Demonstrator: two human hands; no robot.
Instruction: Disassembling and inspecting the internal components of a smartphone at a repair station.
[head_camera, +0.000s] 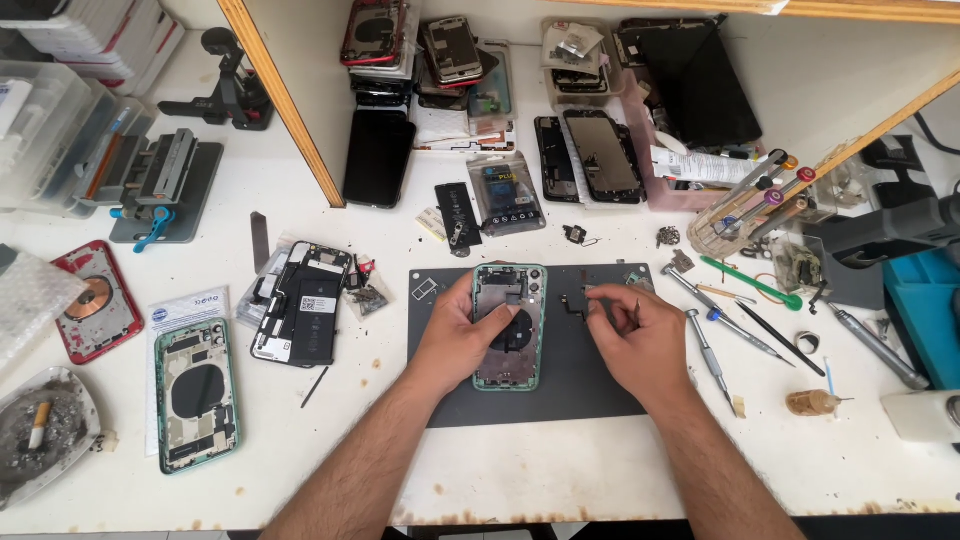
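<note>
Two bare forearms reach up from the bottom edge of the view over a white workbench (520, 470) stained along its front edge. The left hand (455, 335) wraps around the left side of a green phone shell (510, 325), thumb lying across its open back, gripping it firmly; the shell lies face down on a dark grey mat (560, 390) at the middle of the bench, its inner parts and round black coil showing. The right hand (635, 335) rests on the mat just beside the shell, fingers pinched narrowly on a small black cable part (580, 300); whether it also holds a thin tool I cannot tell. To the left, well apart from the hands, a second green phone shell (196, 393) lies on a paper sheet, with a red phone back (97, 300) beyond it and an ashtray (45, 430) holding a cigarette at the bench's near left corner. An opened black phone (303, 302) lies between these and the mat. To the right of the mat are several screwdrivers (712, 345) and a green pry tool (750, 283). At the back, under a wooden shelf, phone screens and spare parts are stacked, among them a battery packet (505, 192).
</note>
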